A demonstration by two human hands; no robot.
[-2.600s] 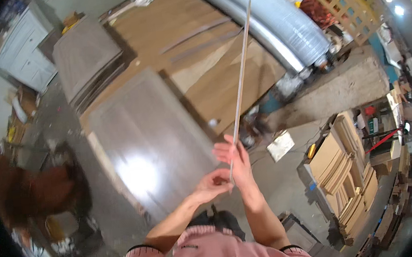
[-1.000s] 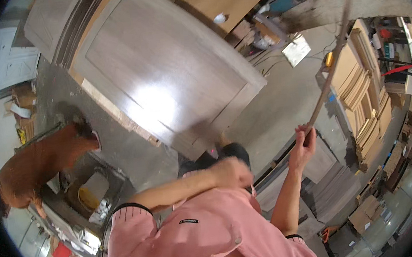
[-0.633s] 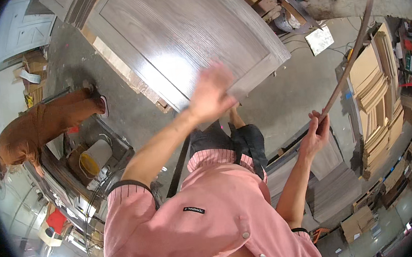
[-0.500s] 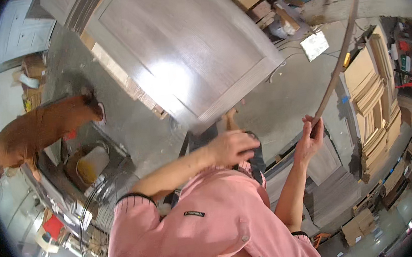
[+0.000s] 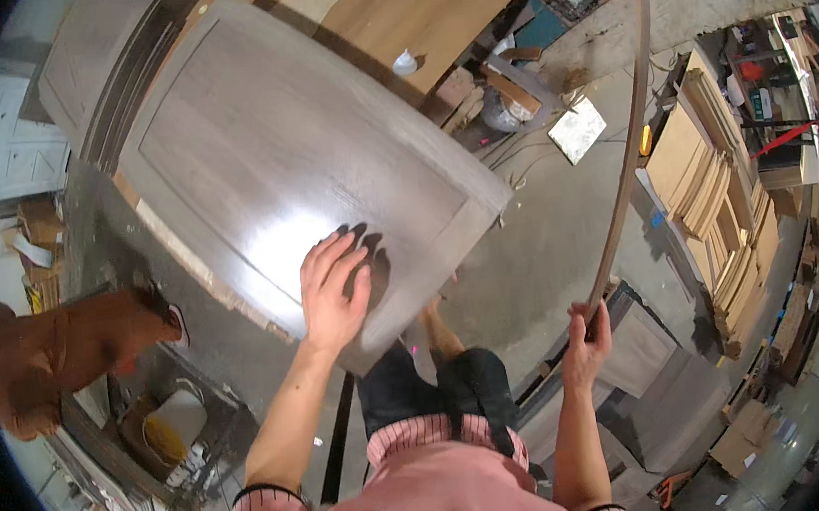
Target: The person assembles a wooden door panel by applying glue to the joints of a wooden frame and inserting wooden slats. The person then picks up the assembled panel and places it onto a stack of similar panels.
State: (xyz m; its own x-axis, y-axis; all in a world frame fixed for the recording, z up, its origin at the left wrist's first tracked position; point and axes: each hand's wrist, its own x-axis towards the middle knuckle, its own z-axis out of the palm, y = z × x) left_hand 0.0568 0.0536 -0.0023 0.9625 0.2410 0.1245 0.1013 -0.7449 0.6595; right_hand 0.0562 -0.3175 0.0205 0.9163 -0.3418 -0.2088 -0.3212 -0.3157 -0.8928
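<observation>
A large grey wood panel door (image 5: 297,138) with a framed recess lies in front of me on a bench. Over its near part, next to the bright glare, my left hand (image 5: 335,288) is spread with nothing in it. I cannot tell whether its fingertips touch the surface. Off to the right, my right hand (image 5: 586,342) is closed round the near end of a long, thin wooden strip (image 5: 627,163). The strip stretches away from me, above the floor and apart from the door.
A brown wooden board (image 5: 434,13) with a small white nozzle-like item (image 5: 404,62) lies beyond the door. Stacked wood parts (image 5: 714,204) stand at right. At left, a person in brown (image 5: 81,355) bends near a bucket (image 5: 176,425). Grey panels (image 5: 659,399) lie at lower right.
My left hand has swung from in front of my body out over the door, its fingers spreading. My right hand still holds the strip. The whole view has shifted.
</observation>
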